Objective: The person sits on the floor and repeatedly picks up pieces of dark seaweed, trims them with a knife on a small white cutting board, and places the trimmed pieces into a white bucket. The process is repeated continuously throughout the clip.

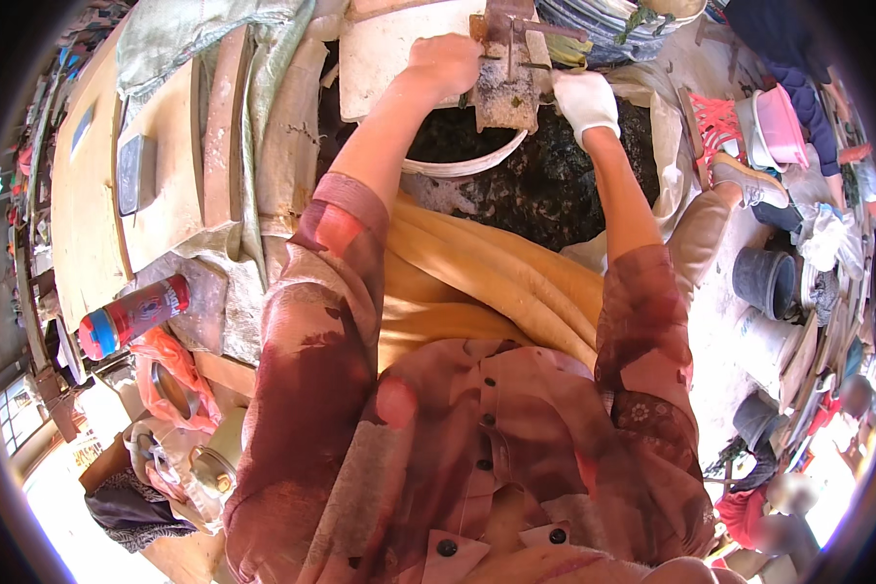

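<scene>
My bare left hand (445,67) is curled into a fist at the left side of a worn, upright block (507,102) with a rusty metal fitting on top. A thin metal rod (511,51) stands against the block's face. Opposite, my right hand (586,106), in a white glove, is closed at the block's right side. A narrow dark green strand (536,66) crosses the block between the hands, its ends running into them; my fingers hide the rest. Below lies a heap of wet, dark plant-like material (555,182), with a white hoop-like rim (474,166) in front.
A yellow-brown cloth (474,270) covers my lap. Wooden boards (164,175) and a red bottle with a blue cap (135,315) are on the left. To the right are a dark bucket (764,282), a pink tub (781,128) and another person's shoe (750,179).
</scene>
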Demonstrator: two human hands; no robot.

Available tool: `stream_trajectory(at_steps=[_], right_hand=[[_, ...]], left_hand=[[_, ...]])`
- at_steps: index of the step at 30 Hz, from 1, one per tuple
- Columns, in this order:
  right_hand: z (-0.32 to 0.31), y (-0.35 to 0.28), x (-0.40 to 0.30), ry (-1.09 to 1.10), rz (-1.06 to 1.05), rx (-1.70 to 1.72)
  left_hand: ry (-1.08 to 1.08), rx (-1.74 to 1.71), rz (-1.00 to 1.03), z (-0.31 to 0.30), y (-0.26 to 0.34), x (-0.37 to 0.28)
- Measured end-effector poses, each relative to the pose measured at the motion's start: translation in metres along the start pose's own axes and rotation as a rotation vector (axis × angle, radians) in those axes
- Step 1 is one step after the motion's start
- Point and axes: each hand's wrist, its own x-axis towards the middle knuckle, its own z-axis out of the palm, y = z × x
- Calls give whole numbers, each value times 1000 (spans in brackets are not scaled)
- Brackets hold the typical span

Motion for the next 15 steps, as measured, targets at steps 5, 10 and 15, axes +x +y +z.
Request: stream_trajectory(at_steps=[5,10,15], right_hand=[[-30,44,-35,-180,135,469],[-72,30,-92,-315,158,1035],[-84,-11,-131,-220,32,1186]], left_hand=[[-202,-11,57,7,-16,-6],[124,-171,61,-37,23,-33],[-63,-1030,482,-12,79,-53]])
